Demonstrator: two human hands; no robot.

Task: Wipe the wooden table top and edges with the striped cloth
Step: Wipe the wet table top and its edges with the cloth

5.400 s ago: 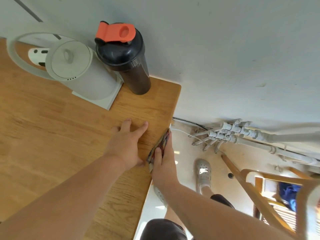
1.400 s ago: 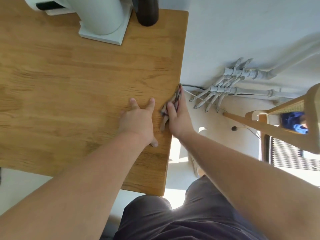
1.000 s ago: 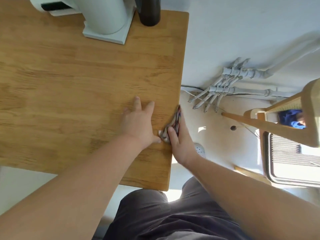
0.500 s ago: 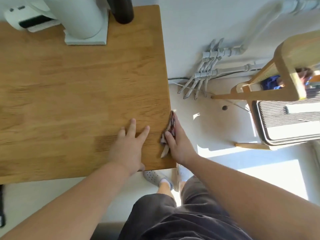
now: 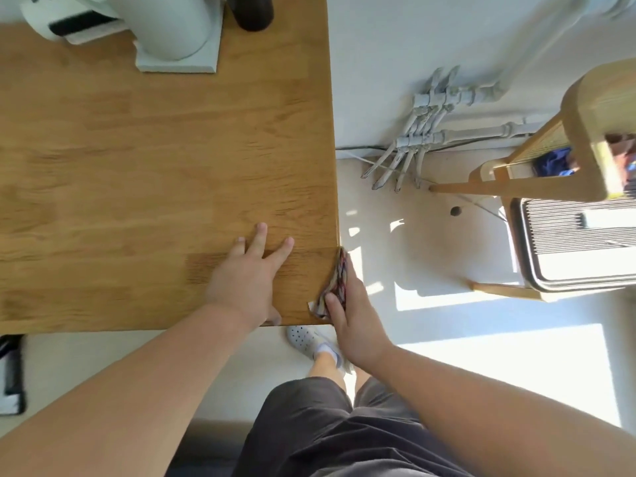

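The wooden table [image 5: 144, 173] fills the upper left of the head view. My right hand [image 5: 358, 315] grips the striped cloth [image 5: 335, 284] against the table's right edge, close to the near right corner; the thumb lies over the cloth on the top and the fingers are hidden down the side. My left hand [image 5: 247, 277] rests flat on the table top just left of the cloth, fingers spread and straight.
A white appliance on a square base [image 5: 175, 32] and a dark bottle [image 5: 253, 12] stand at the table's far side. White pipes [image 5: 423, 132] run along the wall. A wooden chair [image 5: 564, 149] stands to the right. My foot [image 5: 309, 339] is below the corner.
My right hand has slid the cloth along the right edge toward me, down to the near corner. My left hand moved toward me with it, staying flat on the top.
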